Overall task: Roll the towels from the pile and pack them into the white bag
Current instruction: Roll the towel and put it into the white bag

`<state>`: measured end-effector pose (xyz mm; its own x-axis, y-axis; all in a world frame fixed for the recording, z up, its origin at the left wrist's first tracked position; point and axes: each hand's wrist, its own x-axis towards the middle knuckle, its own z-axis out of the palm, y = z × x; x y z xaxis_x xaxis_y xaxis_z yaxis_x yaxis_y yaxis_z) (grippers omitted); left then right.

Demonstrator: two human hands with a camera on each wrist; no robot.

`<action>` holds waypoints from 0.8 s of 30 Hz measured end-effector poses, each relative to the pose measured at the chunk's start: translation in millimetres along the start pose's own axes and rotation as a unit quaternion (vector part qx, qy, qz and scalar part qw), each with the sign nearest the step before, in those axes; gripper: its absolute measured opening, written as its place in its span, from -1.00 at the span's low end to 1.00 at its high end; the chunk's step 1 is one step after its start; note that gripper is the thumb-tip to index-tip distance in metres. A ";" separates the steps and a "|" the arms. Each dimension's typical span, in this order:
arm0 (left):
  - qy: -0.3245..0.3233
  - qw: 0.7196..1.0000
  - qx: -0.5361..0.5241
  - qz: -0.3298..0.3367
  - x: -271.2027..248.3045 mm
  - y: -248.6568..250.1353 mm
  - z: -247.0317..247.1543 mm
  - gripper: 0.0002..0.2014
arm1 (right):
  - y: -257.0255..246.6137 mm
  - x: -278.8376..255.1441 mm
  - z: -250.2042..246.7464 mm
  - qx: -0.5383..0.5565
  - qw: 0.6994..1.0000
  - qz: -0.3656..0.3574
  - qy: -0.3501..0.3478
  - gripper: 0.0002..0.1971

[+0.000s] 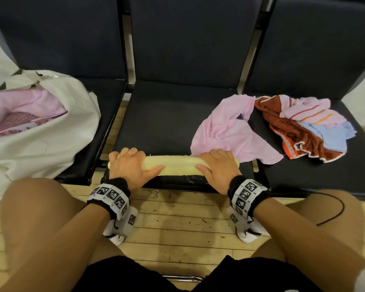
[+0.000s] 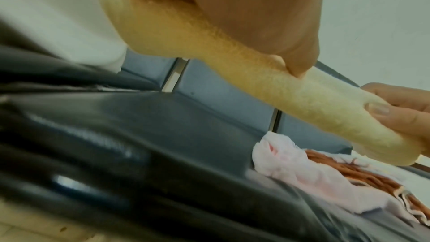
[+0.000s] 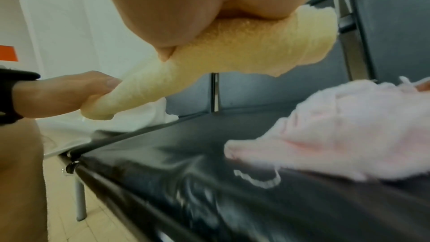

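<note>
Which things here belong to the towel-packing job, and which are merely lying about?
Part of the job:
- rolled pale yellow terry towel, gripped by left hand and right hand
- crumpled pink towel
- pile of brown, striped and blue towels
- open white fabric bag

Merely there:
- dark padded bench seats
- wooden floor

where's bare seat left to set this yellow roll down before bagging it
The middle seat is bare behind the yellow towel roll, from its left edge across to the pink towel. That pink towel crowds its right side. The right seat carries the towel pile, leaving only its front strip. The left seat is mostly under the white bag.
</note>
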<state>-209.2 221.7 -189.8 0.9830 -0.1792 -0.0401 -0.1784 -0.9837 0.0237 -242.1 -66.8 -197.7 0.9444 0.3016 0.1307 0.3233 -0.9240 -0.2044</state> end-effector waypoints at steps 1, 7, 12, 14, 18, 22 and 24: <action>0.006 1.000 0.000 -0.004 1.8 -4.0 -7.4 -0.24 | -4.0 7.4 -8.3 -0.011 1.000 -0.007 -0.001 -0.54; 0.051 0.998 0.009 -0.039 12.5 -35.9 -54.6 -0.24 | -33.7 54.2 -50.7 -0.045 0.997 -0.050 0.028 -0.59; 0.083 0.994 -0.013 -0.075 18.8 -69.8 -96.2 -0.28 | -65.5 100.3 -86.0 -0.075 0.987 -0.108 0.091 -0.64; 0.097 0.991 -0.020 -0.093 19.5 -85.1 -107.6 -0.27 | -81.5 121.0 -100.1 -0.083 0.983 -0.125 0.102 -0.63; 0.113 0.987 -0.020 -0.114 20.7 -122.4 -122.8 -0.23 | -115.0 153.3 -116.6 -0.101 0.979 -0.149 0.097 -0.61; 0.110 0.985 -0.006 -0.129 18.9 -161.5 -131.7 -0.23 | -149.4 180.4 -119.0 -0.107 0.974 -0.173 0.098 -0.62; 0.112 0.983 -0.011 -0.144 17.5 -182.7 -132.3 -0.23 | -169.6 194.4 -115.6 -0.108 0.972 -0.185 0.097 -0.66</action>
<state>-153.7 400.5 -62.7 0.9779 0.1175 0.1729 0.1076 -0.9920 0.0658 -120.2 121.3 -25.5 0.7296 0.5929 0.3408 0.5996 -0.7943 0.0981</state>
